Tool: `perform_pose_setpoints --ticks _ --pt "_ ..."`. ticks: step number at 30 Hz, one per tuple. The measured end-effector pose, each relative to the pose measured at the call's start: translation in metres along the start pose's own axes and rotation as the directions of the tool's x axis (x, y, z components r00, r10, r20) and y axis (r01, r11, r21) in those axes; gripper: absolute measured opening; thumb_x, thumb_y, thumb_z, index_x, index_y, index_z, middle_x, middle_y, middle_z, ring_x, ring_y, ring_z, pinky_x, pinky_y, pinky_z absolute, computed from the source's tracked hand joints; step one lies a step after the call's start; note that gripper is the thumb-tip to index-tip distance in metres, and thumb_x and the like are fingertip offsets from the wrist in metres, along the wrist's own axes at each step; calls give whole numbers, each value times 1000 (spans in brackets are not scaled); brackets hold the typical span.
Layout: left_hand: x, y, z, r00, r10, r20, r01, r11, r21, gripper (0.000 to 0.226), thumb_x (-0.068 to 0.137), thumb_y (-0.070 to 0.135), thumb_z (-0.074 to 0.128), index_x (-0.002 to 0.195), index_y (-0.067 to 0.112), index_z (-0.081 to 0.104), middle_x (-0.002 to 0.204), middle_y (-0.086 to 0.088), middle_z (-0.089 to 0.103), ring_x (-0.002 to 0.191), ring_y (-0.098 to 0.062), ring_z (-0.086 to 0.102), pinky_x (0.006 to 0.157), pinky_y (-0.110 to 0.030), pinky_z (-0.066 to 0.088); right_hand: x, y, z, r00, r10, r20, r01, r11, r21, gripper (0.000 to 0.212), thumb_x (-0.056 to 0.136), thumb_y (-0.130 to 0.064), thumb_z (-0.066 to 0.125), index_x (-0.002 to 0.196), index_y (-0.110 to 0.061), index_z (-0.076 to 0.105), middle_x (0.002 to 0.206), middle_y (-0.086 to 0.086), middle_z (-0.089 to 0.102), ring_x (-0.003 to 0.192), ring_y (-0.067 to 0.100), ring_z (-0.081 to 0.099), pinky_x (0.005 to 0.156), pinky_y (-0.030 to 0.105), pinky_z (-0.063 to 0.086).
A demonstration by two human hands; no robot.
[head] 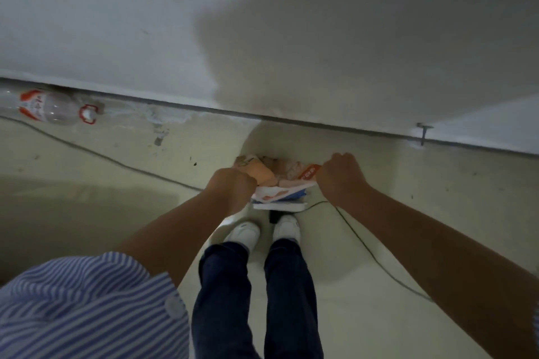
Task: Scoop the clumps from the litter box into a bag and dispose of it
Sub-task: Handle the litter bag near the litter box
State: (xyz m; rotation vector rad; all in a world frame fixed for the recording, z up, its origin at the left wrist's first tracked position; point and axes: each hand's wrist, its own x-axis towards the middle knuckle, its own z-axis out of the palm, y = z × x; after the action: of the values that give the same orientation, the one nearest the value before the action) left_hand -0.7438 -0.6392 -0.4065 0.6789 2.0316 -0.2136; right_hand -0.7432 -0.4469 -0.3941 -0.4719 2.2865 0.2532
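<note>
Bag between our hands, above our feet, wall ahead.

We hold the bag (280,181) by its two sides: left hand (233,186) on its left edge, right hand (339,173) on its right. Our shoes (246,232) stand on the floor (408,183) just below the bag. A cable (364,245) runs across the floor from far left, under the bag, then off to the lower right. A bottle (49,109) lies at far left against the wall (145,23), which runs behind everything.
</note>
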Motion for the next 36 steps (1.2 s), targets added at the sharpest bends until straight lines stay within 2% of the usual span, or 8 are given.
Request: perform_pose_setpoints --ticks 2,5,10,19,25,28,31,36 --pt "-23 10 7 998 -14 68 10 998 57 31 95 7 35 124 6 47 125 -9 55 113 -26 54 88 -32 44 -32 -12 4 991 40 -128 -31 997 69 14 74 -19 70 82 -7 68 90 9 68 91 22 61 79 28 41" --pt "-55 25 1 999 9 35 -13 993 118 30 95 7 36 123 9 46 119 -8 57 108 -25 58 85 -32 46 -90 -27 18 989 112 93 -130 967 221 23 89 -7 45 104 -7 62 113 11 62 112 24 50 99 31 31" --pt "-106 65 -36 987 158 0 -150 934 325 30 98 16 35 125 12 47 120 -7 57 108 -25 56 84 -30 44 -192 -40 29 901 433 -15 -386 819 425 10 75 -13 63 84 -10 68 88 8 69 92 23 59 90 33 38" --pt "-166 231 -52 875 431 221 -475 671 570 23 97 16 36 108 9 56 105 -8 60 92 -18 59 76 -26 45 -385 -124 115 591 689 419 -708 194 679 25 89 -10 41 105 -14 59 104 3 65 104 22 54 85 31 36" --pt "-200 379 28 755 583 299 -594 417 688 27 95 12 40 119 8 52 112 -12 62 99 -26 60 81 -31 45 -477 -205 211 217 787 577 -692 -293 660 6 65 -6 68 70 -10 67 66 6 67 70 23 61 64 26 27" --pt "-228 448 85 721 625 299 -589 325 740 31 98 12 34 124 8 51 116 -13 61 104 -27 58 85 -31 43 -523 -244 259 174 711 681 -617 -460 639 11 54 -6 74 59 -10 65 56 4 63 59 21 59 59 26 27" --pt "-264 518 150 690 656 307 -574 236 784 30 98 15 36 122 7 53 114 -13 63 104 -28 59 83 -31 44 -569 -292 320 128 615 778 -485 -645 590 20 80 -4 48 90 -8 65 86 7 68 88 25 57 71 27 22" --pt "-323 640 249 577 716 394 -596 39 802 29 99 19 37 117 6 56 110 -14 65 101 -32 60 78 -34 43 -674 -340 405 -140 584 800 -274 -799 535 20 30 0 69 36 -12 53 30 4 47 34 24 50 50 15 9"
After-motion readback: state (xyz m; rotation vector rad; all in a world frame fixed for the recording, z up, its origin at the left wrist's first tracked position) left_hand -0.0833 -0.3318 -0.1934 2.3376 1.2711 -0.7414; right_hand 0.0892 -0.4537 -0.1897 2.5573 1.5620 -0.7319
